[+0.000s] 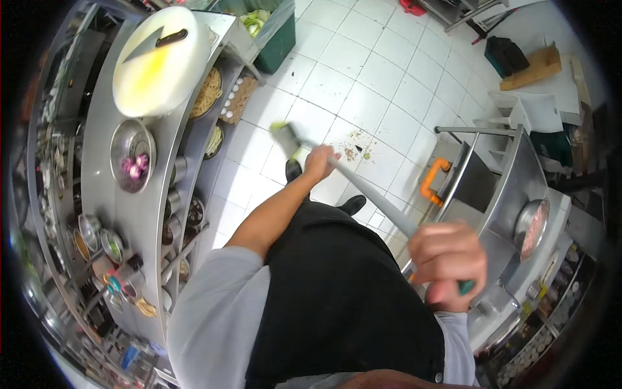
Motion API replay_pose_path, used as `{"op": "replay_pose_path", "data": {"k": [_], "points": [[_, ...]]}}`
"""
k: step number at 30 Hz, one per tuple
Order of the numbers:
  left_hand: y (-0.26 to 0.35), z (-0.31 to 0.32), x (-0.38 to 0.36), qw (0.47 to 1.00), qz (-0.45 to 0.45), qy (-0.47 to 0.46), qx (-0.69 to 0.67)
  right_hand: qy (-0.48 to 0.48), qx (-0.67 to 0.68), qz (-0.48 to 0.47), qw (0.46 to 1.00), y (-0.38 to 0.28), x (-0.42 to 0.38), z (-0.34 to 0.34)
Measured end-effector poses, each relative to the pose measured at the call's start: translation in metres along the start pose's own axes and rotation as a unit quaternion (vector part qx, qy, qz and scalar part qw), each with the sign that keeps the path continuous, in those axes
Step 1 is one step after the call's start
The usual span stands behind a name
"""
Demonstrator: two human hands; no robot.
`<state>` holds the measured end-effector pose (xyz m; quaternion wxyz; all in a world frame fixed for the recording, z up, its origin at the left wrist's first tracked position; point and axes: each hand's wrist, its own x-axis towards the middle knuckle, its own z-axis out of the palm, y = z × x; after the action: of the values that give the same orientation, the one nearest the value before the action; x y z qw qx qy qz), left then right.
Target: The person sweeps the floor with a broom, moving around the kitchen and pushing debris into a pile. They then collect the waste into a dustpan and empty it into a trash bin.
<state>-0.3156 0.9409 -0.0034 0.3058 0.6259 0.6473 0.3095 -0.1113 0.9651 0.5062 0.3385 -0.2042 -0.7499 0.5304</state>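
Note:
Both my hands grip a long grey broom handle point(379, 198) that slants across the view. My left hand point(319, 162) holds it low down, close to the blurred broom head point(287, 137) on the white tiled floor point(363, 71). My right hand point(447, 262) is closed around the top end, which has a green grip. A small pile of food scraps point(357, 150) lies on the tiles just right of my left hand. My black shoes show beneath the handle.
A steel counter point(107, 162) on the left carries a round white cutting board point(159, 61) with a cleaver, a bowl of onions point(133, 163) and condiment pots. A green bin point(275, 32) stands beyond. Another steel counter with a bowl point(532, 227) is at right.

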Motion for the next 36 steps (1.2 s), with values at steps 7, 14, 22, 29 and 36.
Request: {"op": "replay_pose_path", "data": {"k": [7,14,22,29,36], "points": [[0.142,-0.003,0.004,0.995,-0.003,0.084,-0.058,-0.019,0.047,-0.149,0.988,-0.025,-0.095,-0.097],[0.025,0.009,-0.251,0.963,-0.212,0.033,0.163,-0.083,0.198,0.124,0.969,0.093,-0.129,-0.068],[-0.117,0.021,-0.259,0.807,-0.574,-0.141,0.004,0.076,0.413,0.37,0.828,0.295,-0.102,0.084],[-0.184,0.004,-0.08,0.919,-0.383,0.012,0.098,0.244,0.403,0.263,0.842,0.322,-0.086,0.042],[-0.083,0.011,0.033,0.918,-0.359,-0.161,0.062,0.416,0.359,0.189,0.814,0.251,-0.126,0.021]]}}
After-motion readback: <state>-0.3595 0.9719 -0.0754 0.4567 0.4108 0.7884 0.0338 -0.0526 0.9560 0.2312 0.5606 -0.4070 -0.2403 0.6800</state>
